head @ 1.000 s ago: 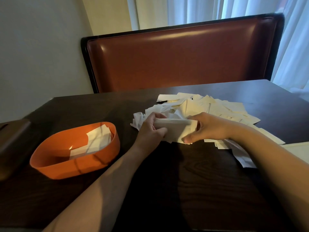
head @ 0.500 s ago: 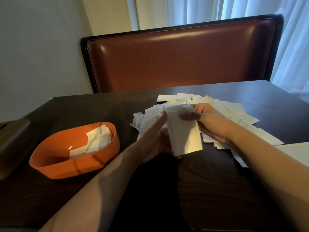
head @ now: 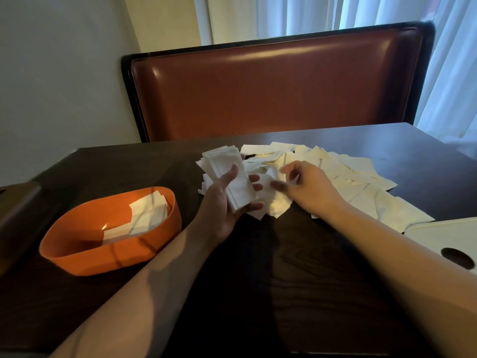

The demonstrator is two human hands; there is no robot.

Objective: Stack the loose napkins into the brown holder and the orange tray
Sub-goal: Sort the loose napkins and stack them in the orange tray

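Two hands are over your dark wood table. Your left hand holds a small stack of napkins, thumb on top and fingers curled under it. Your right hand hovers over the loose napkins, fingers bent a little and holding nothing. That messy white pile lies at about 1 o'clock from the middle of the table. The orange tray sits at 9 o'clock with some napkins inside. The brown holder is at the far left edge. A red-brown seat back stands behind the table at 12 o'clock, with white curtains behind it. A white board with a hole sits at 3 o'clock.
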